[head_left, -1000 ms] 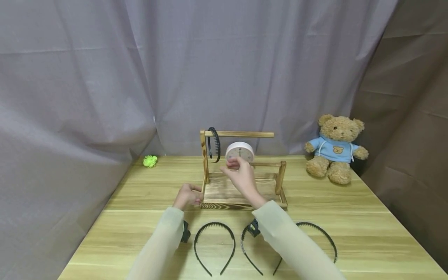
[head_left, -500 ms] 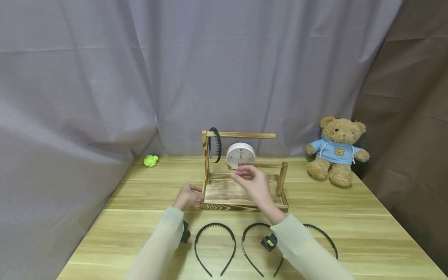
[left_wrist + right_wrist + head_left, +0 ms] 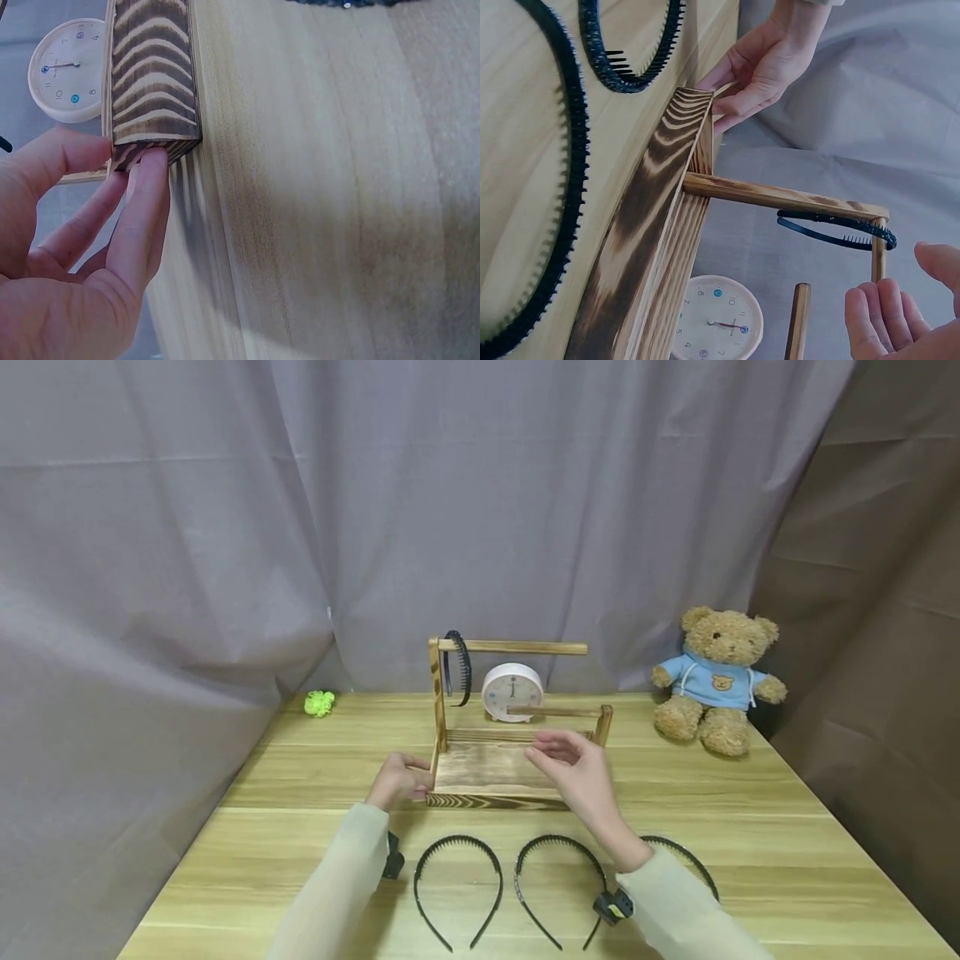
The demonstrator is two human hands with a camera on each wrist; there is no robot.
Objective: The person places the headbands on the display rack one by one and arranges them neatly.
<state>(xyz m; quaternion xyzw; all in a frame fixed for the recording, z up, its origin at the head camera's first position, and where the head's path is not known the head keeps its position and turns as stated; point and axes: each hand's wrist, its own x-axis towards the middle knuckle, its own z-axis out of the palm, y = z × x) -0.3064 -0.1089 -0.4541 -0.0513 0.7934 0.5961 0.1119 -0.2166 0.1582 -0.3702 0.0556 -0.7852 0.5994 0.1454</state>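
Observation:
A wooden rack (image 3: pixel 480 767) with a shallow tray base, a long upper bar and a shorter lower bar stands mid-table. One black toothed headband (image 3: pixel 466 670) hangs on the upper bar, close to its upright. My left hand (image 3: pixel 401 778) grips the tray's left front corner, thumb and fingers on either side of the wood in the left wrist view. Over the tray's right part is my right hand (image 3: pixel 579 775), fingers loosely bent, a gap between thumb and fingertips and nothing held. In front of the rack lie a left headband (image 3: pixel 457 839), a middle headband (image 3: pixel 553 838) and a right headband (image 3: pixel 686 853).
A round white clock (image 3: pixel 513 690) stands behind the rack. To the far right sits a teddy bear (image 3: pixel 722 683) in a blue hoodie. A bright green fuzzy toy (image 3: pixel 319 703) is at the back left. Grey curtains (image 3: pixel 450 510) hang behind the table.
My right hand has drawn back from in front of the clock, moving right and toward me, over the tray. The left hand stays at the rack's corner; the hanging headband keeps its place.

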